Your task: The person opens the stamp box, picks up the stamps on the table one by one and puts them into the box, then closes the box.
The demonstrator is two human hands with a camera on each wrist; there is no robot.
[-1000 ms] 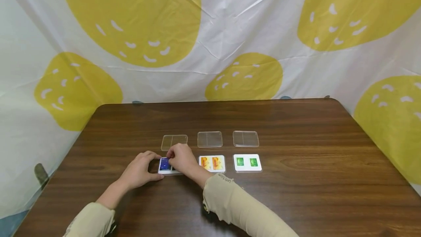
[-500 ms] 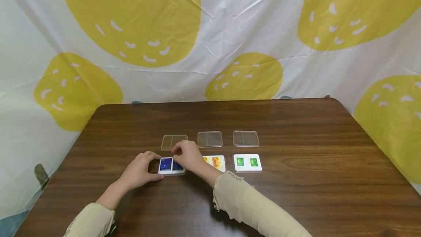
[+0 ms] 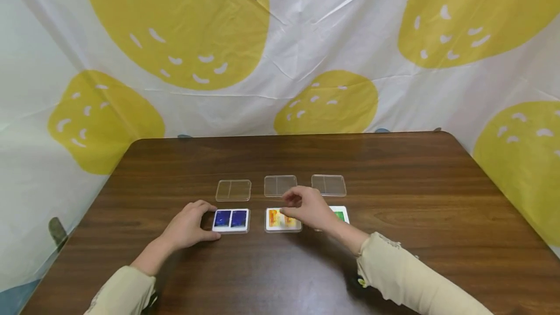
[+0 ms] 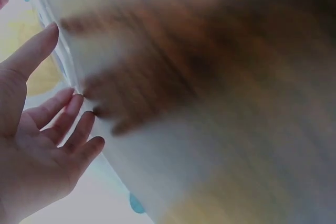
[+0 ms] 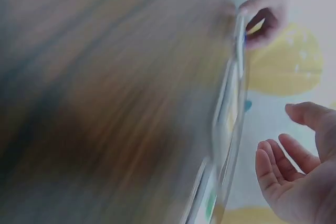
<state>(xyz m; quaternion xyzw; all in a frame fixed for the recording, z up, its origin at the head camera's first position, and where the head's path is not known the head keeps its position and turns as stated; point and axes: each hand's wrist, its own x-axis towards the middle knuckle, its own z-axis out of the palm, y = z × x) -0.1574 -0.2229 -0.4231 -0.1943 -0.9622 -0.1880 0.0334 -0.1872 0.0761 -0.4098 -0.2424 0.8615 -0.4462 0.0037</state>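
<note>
Three shallow clear plastic cases with white inserts lie in a row on the table. The left case (image 3: 231, 229) shows two dark blue rectangles. My left hand (image 3: 185, 225) holds its left end, thumb at the near corner and a finger at the far corner. My right hand (image 3: 311, 208) hovers over the middle case (image 3: 273, 228), with orange-yellow pictures, and partly covers it. In the right wrist view, this right hand (image 5: 299, 166) has thumb and fingers apart, with nothing between them. The right case (image 3: 342, 214), with green pictures, is mostly hidden behind that hand.
Behind the cases lie three clear lids: left (image 3: 234, 191), middle (image 3: 280, 183) and right (image 3: 330, 185). The brown wooden table (image 3: 415, 198) meets a white cloth (image 3: 210, 115) with yellow fruit prints at the back.
My right hand has moved right, from the blue-pictured case to above the middle one, uncovering both blue rectangles. The left hand stays at the left case.
</note>
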